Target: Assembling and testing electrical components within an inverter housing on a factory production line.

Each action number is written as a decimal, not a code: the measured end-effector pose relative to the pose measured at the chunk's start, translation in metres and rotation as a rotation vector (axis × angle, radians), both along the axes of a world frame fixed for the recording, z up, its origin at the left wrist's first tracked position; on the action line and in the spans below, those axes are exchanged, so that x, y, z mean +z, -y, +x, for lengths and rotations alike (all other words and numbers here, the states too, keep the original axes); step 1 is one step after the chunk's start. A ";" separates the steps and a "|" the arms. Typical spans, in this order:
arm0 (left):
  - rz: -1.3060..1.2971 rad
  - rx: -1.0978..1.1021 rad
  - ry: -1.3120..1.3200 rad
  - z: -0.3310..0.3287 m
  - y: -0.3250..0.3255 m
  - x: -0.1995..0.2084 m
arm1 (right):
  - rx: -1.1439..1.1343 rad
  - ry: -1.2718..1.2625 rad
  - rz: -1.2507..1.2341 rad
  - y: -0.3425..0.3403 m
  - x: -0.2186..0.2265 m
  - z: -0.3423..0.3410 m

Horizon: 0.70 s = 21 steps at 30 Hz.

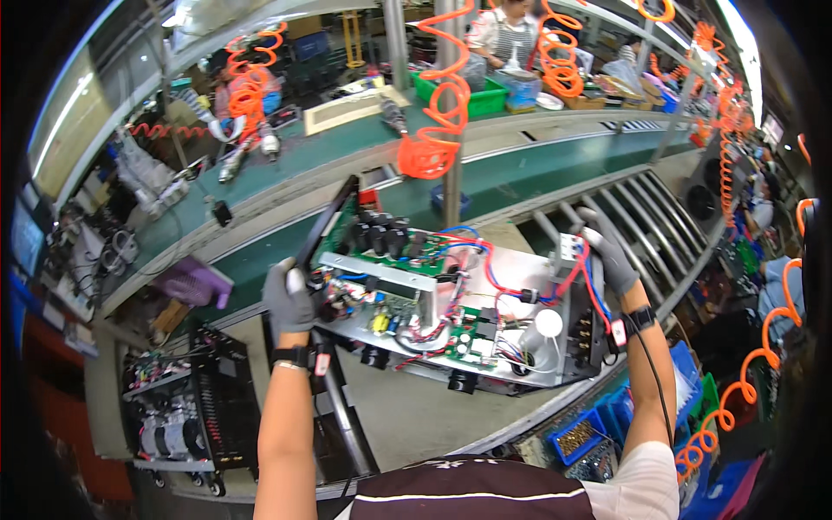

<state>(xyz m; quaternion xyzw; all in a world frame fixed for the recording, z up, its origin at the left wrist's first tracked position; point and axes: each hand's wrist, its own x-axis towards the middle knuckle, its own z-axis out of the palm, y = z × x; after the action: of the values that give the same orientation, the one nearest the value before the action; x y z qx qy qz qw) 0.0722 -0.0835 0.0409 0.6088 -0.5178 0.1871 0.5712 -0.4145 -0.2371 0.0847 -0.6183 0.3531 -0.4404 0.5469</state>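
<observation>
Between my two gloved hands is an open electronic chassis [507, 264], tilted over the workbench [412, 399]. My left hand [290, 299] is closed on its left end by the black panel. At the far right corner, my right hand [611, 256] grips the other end, next to a small grey block [569, 247] with red and blue wires. A green circuit board [381, 243] with black capacitors fills the chassis's far left part. Red and blue cables [492, 273] run across its bare metal plate. Part of my right fingers' hold is hidden.
A second open unit [208, 407] stands at lower left. Metal rollers [646, 217] lie at far right. A blue bin [576, 438] of small brass parts sits at near right. Orange coiled hoses [446, 95] hang ahead, where another person [511, 39] works across the green line.
</observation>
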 end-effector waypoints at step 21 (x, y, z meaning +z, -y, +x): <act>0.875 0.116 0.122 0.051 0.065 0.041 | -0.550 -0.250 -0.213 -0.168 -0.037 0.018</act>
<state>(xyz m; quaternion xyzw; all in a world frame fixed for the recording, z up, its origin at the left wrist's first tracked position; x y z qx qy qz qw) 0.1235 -0.1486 0.0818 0.8092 -0.5458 0.0177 0.2168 -0.3960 -0.0688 0.0476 -0.6027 0.5233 -0.5268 0.2922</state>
